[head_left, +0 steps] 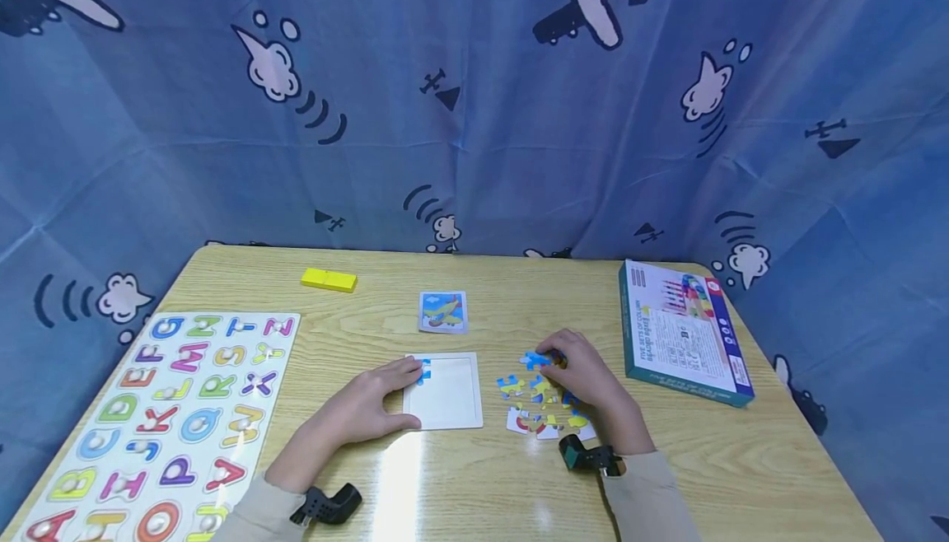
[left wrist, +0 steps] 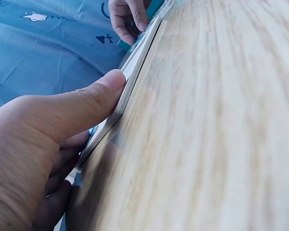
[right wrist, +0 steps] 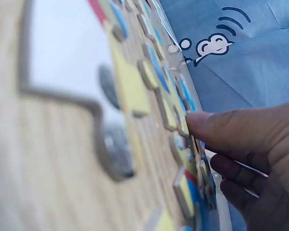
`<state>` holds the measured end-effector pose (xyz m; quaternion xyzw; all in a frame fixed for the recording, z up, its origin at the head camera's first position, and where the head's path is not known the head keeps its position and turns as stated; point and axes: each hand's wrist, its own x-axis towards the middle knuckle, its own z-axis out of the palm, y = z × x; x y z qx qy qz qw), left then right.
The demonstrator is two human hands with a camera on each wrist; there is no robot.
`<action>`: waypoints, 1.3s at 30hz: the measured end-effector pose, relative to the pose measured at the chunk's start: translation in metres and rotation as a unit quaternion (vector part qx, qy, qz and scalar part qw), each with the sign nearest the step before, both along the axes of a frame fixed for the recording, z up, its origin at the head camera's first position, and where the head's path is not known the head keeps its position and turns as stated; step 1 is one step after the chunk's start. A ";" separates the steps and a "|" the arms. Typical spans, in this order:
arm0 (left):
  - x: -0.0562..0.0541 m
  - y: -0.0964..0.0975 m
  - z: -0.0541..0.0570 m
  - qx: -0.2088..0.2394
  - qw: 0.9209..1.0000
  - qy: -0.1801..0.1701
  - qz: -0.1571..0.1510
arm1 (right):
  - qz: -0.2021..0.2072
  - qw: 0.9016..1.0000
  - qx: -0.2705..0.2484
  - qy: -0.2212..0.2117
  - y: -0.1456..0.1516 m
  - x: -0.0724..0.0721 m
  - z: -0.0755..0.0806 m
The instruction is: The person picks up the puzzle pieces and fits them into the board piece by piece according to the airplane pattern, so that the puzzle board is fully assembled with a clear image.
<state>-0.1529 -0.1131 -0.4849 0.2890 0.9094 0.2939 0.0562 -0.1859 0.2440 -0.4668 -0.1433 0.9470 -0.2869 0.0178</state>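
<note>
By its look, a children's learning corner: a blue fabric curtain printed with aeroplanes (head_left: 385, 114) at twelve o'clock, a pale wood-grain table (head_left: 504, 476) before it, a white alphabet board with coloured letters (head_left: 176, 443) at nine, a teal-edged bead-set box (head_left: 689, 334) at two.

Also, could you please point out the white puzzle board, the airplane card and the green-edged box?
White puzzle board (head_left: 451, 395): head view, its bare middle.
Airplane card (head_left: 443, 311): head view, the printed airplane.
Green-edged box (head_left: 682, 334): head view, its printed top.

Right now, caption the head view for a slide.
The left hand rests on a white tray, the right hand at loose puzzle pieces beside it.
</note>
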 end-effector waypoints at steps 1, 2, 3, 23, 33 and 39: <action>0.000 0.000 0.000 0.001 1.000 0.000 0.001 | -0.001 1.000 0.000 0.001 0.000 0.000 0.000; 0.000 0.000 0.000 0.002 1.000 0.000 0.002 | -0.002 1.000 0.000 0.003 -0.001 0.000 0.001; 0.000 0.000 0.000 0.002 1.000 0.000 0.002 | -0.003 1.000 -0.001 0.004 -0.001 0.000 0.001; 0.000 0.000 0.000 0.001 1.000 0.003 -0.001 | 0.017 0.998 -0.054 0.042 -0.021 0.006 0.012; -0.001 0.001 0.000 0.000 1.000 0.000 -0.002 | 0.046 0.992 -0.113 0.027 -0.035 0.010 0.016; 0.000 0.001 0.000 0.002 1.000 -0.004 0.001 | 0.079 0.990 -0.119 0.016 -0.052 0.013 0.017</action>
